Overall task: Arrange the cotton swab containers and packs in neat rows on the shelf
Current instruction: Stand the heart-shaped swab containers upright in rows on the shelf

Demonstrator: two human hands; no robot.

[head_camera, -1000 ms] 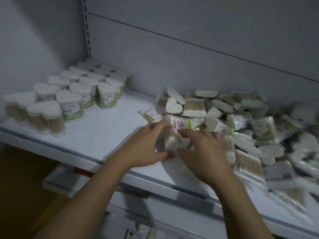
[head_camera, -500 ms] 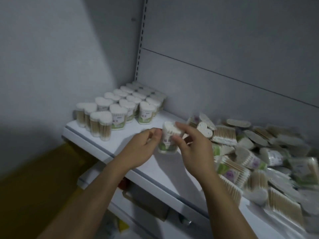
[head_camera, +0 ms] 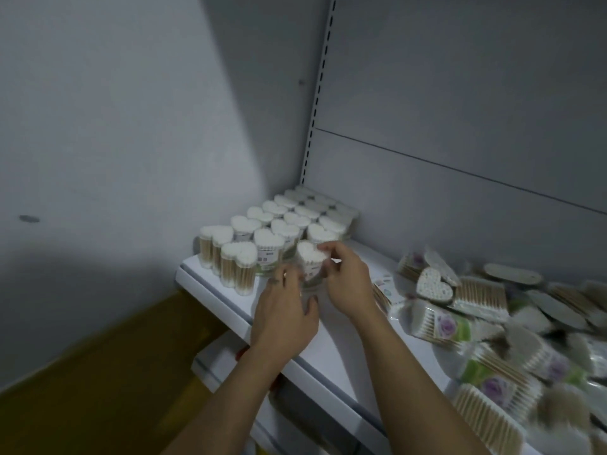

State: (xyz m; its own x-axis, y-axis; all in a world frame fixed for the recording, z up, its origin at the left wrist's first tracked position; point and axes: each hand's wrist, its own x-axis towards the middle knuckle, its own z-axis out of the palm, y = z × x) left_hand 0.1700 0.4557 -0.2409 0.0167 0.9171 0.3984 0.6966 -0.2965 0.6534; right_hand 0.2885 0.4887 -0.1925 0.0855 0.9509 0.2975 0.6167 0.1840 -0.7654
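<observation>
A heart-shaped cotton swab container [head_camera: 311, 261] stands upright at the front right of the arranged rows of heart-shaped containers [head_camera: 282, 224] on the white shelf [head_camera: 331, 343]. My right hand [head_camera: 348, 284] grips it at its top and right side. My left hand [head_camera: 284, 316] holds its lower left side, fingers curled against it. A jumbled pile of swab containers and flat packs [head_camera: 486, 323] covers the right part of the shelf.
A grey wall [head_camera: 115, 142] closes the left side, and the shelf's back panel [head_camera: 460, 126] rises behind. A slotted upright [head_camera: 317, 93] runs in the corner. A lower shelf [head_camera: 216, 359] juts out below. The floor [head_camera: 98, 372] at the left is yellowish.
Both hands lifted the container out of the pile and carried it left to the front of the rows, where it now stands beside them. My view swung left.
</observation>
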